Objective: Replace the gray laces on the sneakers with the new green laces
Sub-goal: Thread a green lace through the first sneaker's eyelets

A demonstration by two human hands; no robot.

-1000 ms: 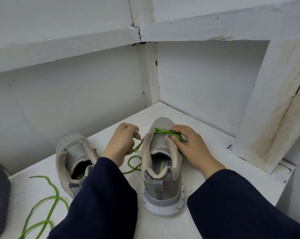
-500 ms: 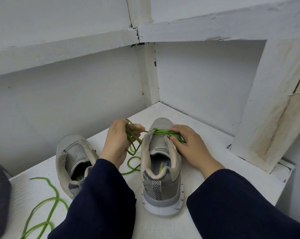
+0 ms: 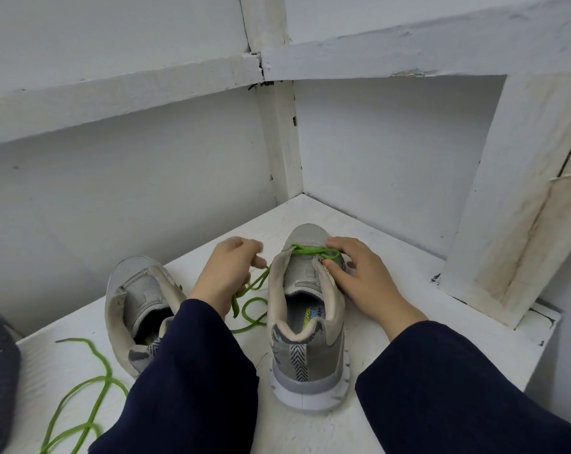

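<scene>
- White-painted shelf (image 3: 408, 290) carries two gray sneakers, heels toward the person, long axes running away toward the corner.
- Right sneaker (image 3: 305, 358) stands between the hands. Left sneaker (image 3: 136, 290) sits unlaced beside the left sleeve.
- Left hand (image 3: 226, 273), blurred, curls its fingers on the free strand just left of that shoe. Right hand (image 3: 366, 276) pinches the crossing at the toe-end eyelets.
- Two green laces: the threaded green lace (image 3: 310, 250) spans the farthest eyelets, its tail looping left. The loose green lace (image 3: 81, 381) lies near the left edge.
- Open eyelets lie nearer the person, so the left hand probably leads.
</scene>
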